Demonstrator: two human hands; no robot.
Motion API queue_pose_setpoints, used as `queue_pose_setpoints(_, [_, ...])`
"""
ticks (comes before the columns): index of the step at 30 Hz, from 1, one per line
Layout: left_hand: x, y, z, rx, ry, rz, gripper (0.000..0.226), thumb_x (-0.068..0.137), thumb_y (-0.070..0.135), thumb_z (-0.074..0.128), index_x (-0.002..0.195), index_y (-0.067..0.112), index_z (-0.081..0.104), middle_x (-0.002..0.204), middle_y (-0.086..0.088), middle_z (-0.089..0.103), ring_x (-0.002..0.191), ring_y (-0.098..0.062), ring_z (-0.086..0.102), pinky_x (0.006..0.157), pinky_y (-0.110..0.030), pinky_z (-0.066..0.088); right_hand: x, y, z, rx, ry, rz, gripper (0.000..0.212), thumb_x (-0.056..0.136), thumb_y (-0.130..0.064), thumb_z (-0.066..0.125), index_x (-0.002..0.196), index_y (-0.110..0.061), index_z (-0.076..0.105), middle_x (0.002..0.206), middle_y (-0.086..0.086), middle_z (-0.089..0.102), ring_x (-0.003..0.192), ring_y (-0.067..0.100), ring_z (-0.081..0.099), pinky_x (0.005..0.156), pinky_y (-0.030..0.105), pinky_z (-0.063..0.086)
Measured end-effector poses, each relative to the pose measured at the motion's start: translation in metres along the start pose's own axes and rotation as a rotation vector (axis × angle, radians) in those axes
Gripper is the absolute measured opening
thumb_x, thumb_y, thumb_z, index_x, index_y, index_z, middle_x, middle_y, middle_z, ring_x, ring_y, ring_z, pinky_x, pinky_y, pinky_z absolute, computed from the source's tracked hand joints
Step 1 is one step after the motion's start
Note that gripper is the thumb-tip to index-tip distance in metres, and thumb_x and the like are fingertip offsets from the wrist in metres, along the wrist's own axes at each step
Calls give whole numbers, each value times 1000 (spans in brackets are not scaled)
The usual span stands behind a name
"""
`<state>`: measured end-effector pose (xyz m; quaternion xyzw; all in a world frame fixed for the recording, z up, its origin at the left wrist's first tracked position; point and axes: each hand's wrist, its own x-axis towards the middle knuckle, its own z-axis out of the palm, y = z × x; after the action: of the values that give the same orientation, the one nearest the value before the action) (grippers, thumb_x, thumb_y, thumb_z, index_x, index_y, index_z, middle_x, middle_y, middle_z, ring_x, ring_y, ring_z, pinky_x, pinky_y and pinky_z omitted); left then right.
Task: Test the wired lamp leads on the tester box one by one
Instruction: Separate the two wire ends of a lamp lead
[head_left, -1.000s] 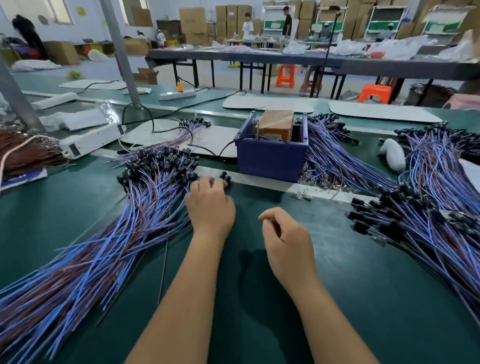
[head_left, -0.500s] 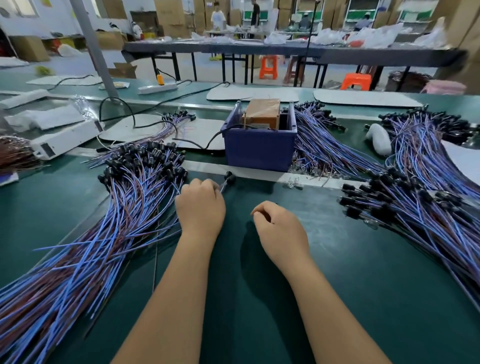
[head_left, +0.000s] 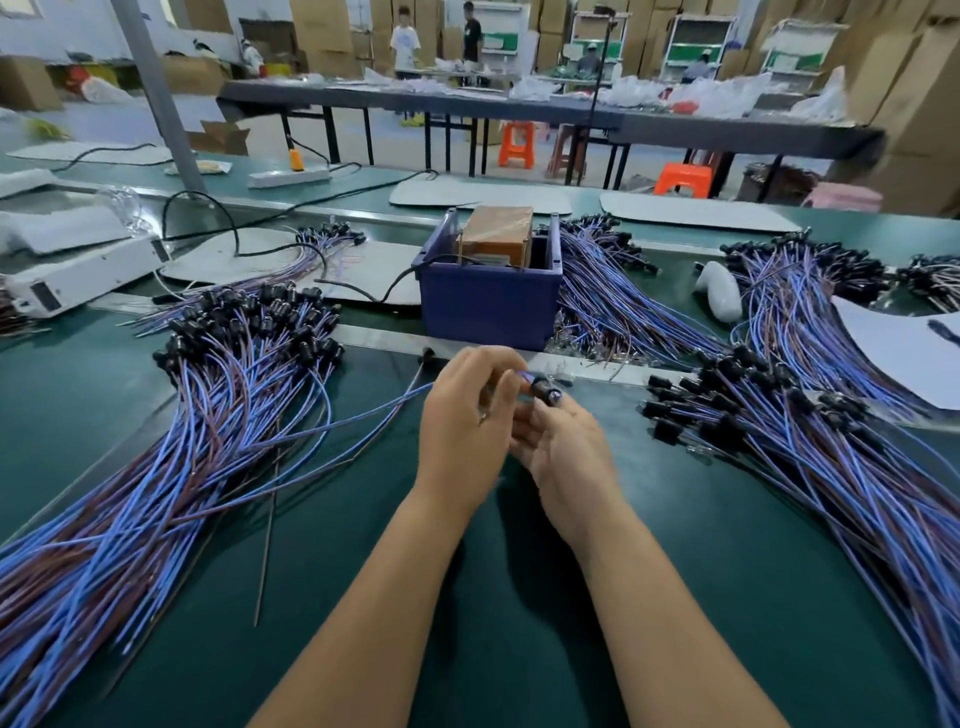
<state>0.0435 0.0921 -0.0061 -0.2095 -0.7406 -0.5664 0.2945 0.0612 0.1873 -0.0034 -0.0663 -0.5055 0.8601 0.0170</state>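
Green bench (head_left: 519, 597), boxes behind; both hands (head_left: 511, 426) pinching lamp lead (head_left: 543, 391).

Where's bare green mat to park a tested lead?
Free: the green mat near the person, between the left pile of blue-wired leads and the right pile of blue-wired leads. Crowded: around the blue plastic box, leads close on its right.

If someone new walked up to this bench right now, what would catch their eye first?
Probably the great fans of blue-and-brown lamp leads: one pile spreading left, another pile right. Next, the blue tester box at the centre back, and just before it the left hand and right hand together holding a single lead's black socket.
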Motion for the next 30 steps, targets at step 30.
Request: queue_pose_setpoints(30, [5, -21, -5, -395, -71, -694, 24, 98, 10, 54, 84, 16, 72, 75, 1, 72, 67, -17, 63, 57, -28, 53, 8, 22, 16, -901, 163, -185, 21, 96, -35, 53, 96, -24, 70, 87, -2, 72, 86, 23, 67, 79, 43, 54])
